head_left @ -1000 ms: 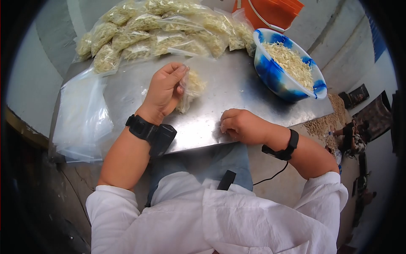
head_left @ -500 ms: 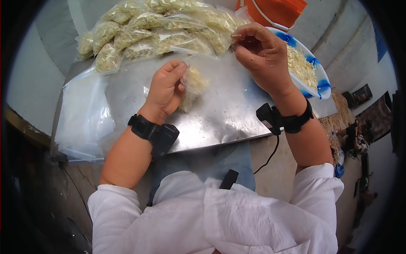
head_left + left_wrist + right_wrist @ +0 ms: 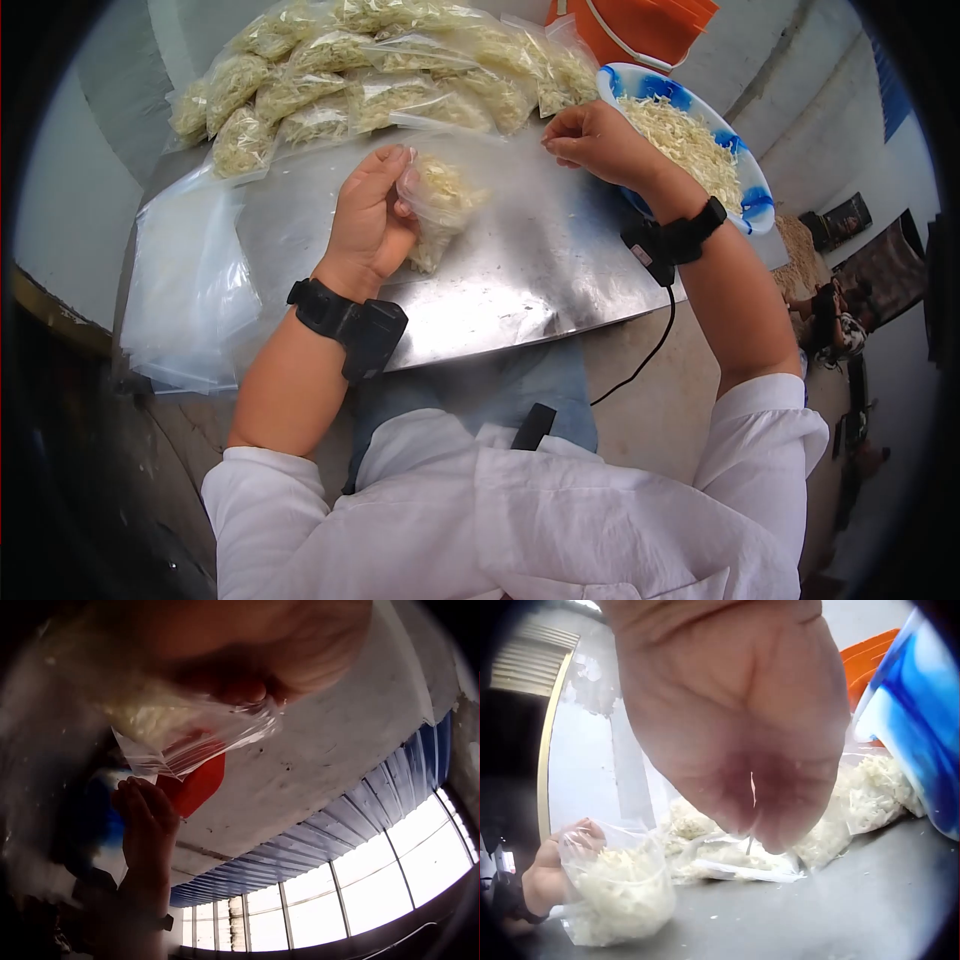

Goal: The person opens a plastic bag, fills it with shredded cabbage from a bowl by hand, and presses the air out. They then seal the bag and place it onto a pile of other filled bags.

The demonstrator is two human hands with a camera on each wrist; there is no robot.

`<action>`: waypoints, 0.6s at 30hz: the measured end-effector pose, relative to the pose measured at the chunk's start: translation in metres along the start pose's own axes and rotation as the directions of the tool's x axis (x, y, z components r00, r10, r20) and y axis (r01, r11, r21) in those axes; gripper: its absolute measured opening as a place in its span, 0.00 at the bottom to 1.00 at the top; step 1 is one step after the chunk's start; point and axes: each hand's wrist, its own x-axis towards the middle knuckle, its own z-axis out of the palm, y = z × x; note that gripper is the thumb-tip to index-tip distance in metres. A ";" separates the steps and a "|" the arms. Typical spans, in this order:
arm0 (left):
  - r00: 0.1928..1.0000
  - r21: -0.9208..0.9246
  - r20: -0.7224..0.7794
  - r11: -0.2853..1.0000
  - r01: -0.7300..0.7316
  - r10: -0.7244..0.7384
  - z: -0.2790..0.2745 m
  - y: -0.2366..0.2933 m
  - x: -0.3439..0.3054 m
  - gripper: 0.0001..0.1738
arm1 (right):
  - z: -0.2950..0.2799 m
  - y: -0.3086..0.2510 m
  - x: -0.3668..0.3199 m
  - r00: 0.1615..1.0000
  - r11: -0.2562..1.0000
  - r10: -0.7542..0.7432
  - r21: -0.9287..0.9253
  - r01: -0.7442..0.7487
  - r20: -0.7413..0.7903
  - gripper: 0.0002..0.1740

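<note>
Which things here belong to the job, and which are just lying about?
Seemingly for the job:
bag in the left hand
bowl of shreds
flat bags
filled bags
table

Seemingly just lying about:
orange bucket
brown heap on the floor

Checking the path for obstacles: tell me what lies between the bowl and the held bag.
In the head view, the right hand and a stretch of metal tabletop.

The basin (image 3: 922,720) is white with swirled blue marbling; the shreds (image 3: 690,150) are pale cream. The held bag (image 3: 438,208) is clear, its contents (image 3: 622,896) cream-yellow. The bucket (image 3: 635,22) is orange, its handle (image 3: 626,50) white. The tabletop (image 3: 510,290) is silver-grey, the shirt (image 3: 570,520) plain white, the wristbands (image 3: 325,310) black.
</note>
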 end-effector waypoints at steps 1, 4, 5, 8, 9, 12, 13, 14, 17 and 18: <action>1.000 -0.003 0.001 1.000 0.000 0.000 0.000 0.000 0.000 0.03 | -0.002 0.013 -0.001 1.000 1.000 0.002 -0.003 -0.002 0.000 0.09; 1.000 -0.009 0.004 1.000 -0.013 0.013 -0.001 0.000 0.000 0.04 | 0.004 0.053 -0.001 0.981 0.915 -0.044 -0.387 0.115 0.187 0.08; 1.000 -0.006 0.004 1.000 -0.011 0.011 -0.001 0.000 0.000 0.04 | 0.007 0.061 -0.003 0.969 0.873 -0.015 -0.469 0.134 0.248 0.09; 1.000 -0.006 -0.003 1.000 -0.008 0.008 -0.001 0.000 0.000 0.04 | 0.016 0.062 -0.010 0.950 0.844 0.025 -0.516 0.147 0.311 0.10; 1.000 -0.009 -0.010 1.000 -0.005 0.005 -0.001 0.000 0.000 0.04 | 0.019 0.061 -0.010 0.949 0.824 0.007 -0.540 0.173 0.316 0.09; 1.000 -0.013 -0.008 1.000 -0.010 0.010 -0.003 -0.001 0.001 0.03 | 0.024 0.061 -0.007 0.941 0.787 -0.029 -0.572 0.230 0.338 0.07; 1.000 -0.012 -0.009 1.000 -0.010 0.010 -0.002 -0.001 0.001 0.03 | 0.025 0.061 -0.005 0.933 0.770 -0.049 -0.582 0.262 0.356 0.06; 1.000 -0.005 -0.013 1.000 -0.011 0.011 -0.001 -0.001 0.000 0.03 | 0.027 0.060 -0.002 0.933 0.771 -0.049 -0.580 0.263 0.357 0.06; 1.000 0.004 -0.015 1.000 -0.017 0.017 -0.001 -0.002 0.000 0.03 | 0.031 0.055 0.004 0.901 0.698 -0.039 -0.634 0.334 0.431 0.08; 1.000 0.005 -0.012 1.000 -0.020 0.020 -0.002 -0.002 0.001 0.04 | 0.033 0.054 0.005 0.900 0.695 -0.028 -0.638 0.331 0.436 0.08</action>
